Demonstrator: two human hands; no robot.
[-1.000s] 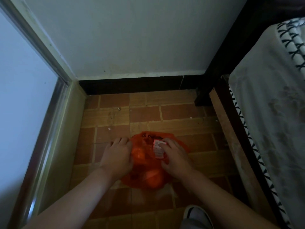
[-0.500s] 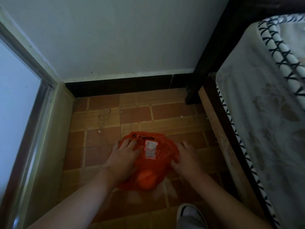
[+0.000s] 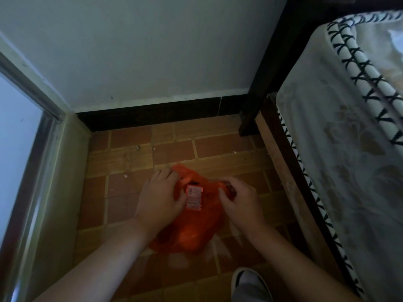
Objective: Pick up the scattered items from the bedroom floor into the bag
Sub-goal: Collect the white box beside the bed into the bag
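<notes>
Bag (image 3: pixel 192 227), orange and thin plastic, lies on the brick-patterned floor (image 3: pixel 128 188) in the lower middle of the frame, and I have both hands on it. My left hand (image 3: pixel 160 198) covers its left upper edge, fingers curled onto the plastic and gripping it, the thumb beside a small red and white packet (image 3: pixel 194 197) that lies on top of the bag near its mouth. My right hand (image 3: pixel 239 201) pinches the bag's right upper edge, fingers bent over a dark bunched bit of plastic. Rounded lumps show through the lower part of the bag; I cannot tell what they are. A white shoe (image 3: pixel 250 284) sits at the bottom edge. At right stands a bed (image 3: pixel 349 149) with a pale patterned cover, its dark frame post near the wall (image 3: pixel 152 51).
</notes>
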